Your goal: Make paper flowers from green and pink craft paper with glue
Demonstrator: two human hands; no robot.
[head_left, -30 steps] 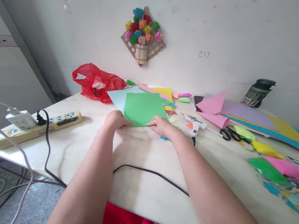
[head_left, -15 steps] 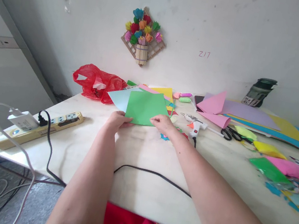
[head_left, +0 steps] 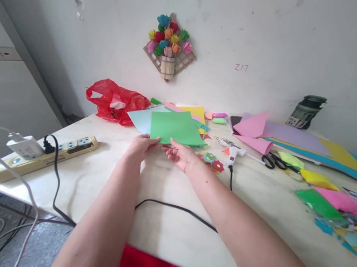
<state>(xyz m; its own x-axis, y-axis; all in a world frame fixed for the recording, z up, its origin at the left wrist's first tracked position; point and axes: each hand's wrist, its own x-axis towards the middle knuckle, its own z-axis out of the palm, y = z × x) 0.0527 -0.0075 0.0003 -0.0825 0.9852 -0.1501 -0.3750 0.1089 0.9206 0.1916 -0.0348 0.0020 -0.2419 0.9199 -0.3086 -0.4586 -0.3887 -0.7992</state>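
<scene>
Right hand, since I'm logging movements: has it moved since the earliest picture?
Yes: the right hand has shifted left, away from the white glue gun.

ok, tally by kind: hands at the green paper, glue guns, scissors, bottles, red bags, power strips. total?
Left hand and right hand at the green paper: 2
Glue gun: 1
Scissors: 1 pair
Bottle: 1
Red bag: 1
Power strip: 1
Total: 7

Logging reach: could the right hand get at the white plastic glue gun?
Probably yes: the glue gun lies uncovered to the right of the right hand, though that hand is at the near edge of the green paper sheet.
</scene>
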